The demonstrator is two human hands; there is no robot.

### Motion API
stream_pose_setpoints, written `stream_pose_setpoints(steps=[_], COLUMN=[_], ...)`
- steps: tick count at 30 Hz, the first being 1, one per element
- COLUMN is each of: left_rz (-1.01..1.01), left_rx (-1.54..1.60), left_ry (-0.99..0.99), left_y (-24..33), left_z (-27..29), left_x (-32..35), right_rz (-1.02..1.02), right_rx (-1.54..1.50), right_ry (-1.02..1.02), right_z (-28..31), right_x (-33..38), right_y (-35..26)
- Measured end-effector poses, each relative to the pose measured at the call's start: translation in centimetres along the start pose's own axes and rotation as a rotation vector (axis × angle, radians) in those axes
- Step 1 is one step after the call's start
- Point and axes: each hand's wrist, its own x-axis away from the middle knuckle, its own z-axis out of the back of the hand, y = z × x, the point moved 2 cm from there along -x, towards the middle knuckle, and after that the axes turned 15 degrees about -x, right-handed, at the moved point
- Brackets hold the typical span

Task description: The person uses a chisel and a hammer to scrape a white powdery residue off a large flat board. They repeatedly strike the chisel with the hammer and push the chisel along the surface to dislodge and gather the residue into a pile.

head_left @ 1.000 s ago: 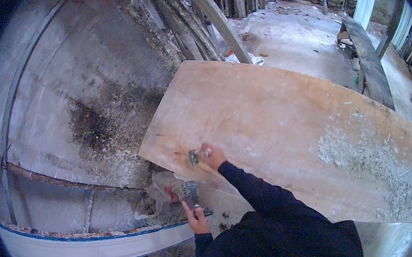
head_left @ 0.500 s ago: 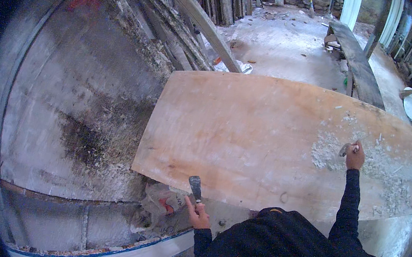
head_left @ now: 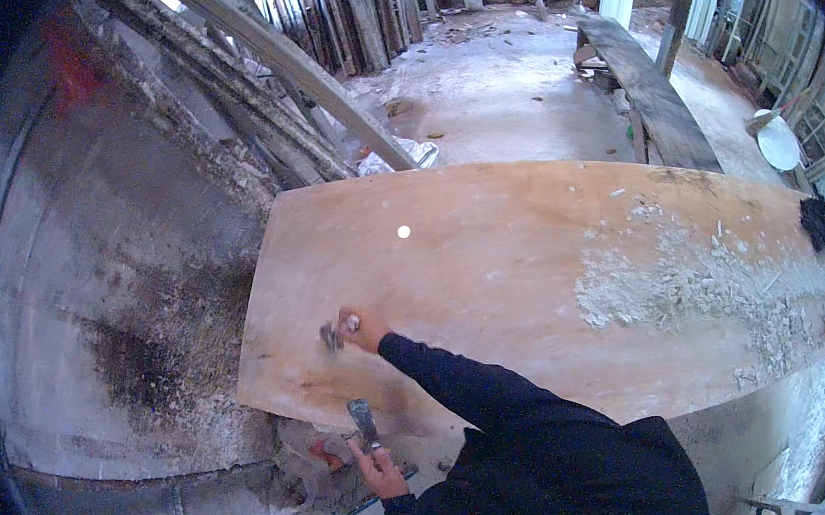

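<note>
A wide wooden board (head_left: 493,256) lies in front of me, its surface smeared with pale dust. My right hand (head_left: 365,331) is over its near left part, closed round a small hand tool (head_left: 330,335) with a greyish head; motion blur hides its exact kind. My left hand (head_left: 383,474) is at the board's near edge, gripping a putty knife (head_left: 362,419) with its dark blade pointing up and away. Some of the left fingers stretch out beside the handle. White shavings (head_left: 671,285) are heaped loosely over the board's right part.
A dark clump (head_left: 824,226) sits at the board's far right corner. Long timbers (head_left: 254,40) lean at the far left, above a large stained grey panel (head_left: 114,226). Behind the board stands a plank bench (head_left: 651,92). A crumpled plastic bag (head_left: 312,448) lies below the near edge.
My right hand has swept from the shavings on the right across to the board's left part, tool still in it. The left hand keeps the putty knife. The whole view has shifted.
</note>
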Motion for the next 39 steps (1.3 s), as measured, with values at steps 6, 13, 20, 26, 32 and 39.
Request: stream_pose_setpoints(steps=[6,13,20,26,32,39], left_rz=[-0.016,0.027,-0.464,-0.869,-0.888,-0.787], left_rx=[0.035,0.048,-0.254,-0.854,-0.925,-0.927], left_ry=[-0.108,-0.22,-0.781,-1.009,-0.963,-0.886], left_y=[2.0,2.0,7.0,13.6,13.2,13.7], left_z=[-2.9,-4.2,-12.5,-21.4,-25.9,-27.9], left_x=[0.1,-3.0,-3.8,4.5,8.0,11.0], right_rz=[-0.093,-0.072,0.19,0.076,0.029,0.027], right_rx=[0.158,0.055,0.676,0.275,0.26,0.361], right_ry=[0.665,1.037,1.241,1.253,1.165,0.973], right_z=[26.0,52.1,47.6,38.0,35.7,36.2], right_x=[-5.4,15.3,29.7,36.0,36.7,37.2], right_y=[5.6,-0.9,-15.6,-15.8,-16.3,-18.1])
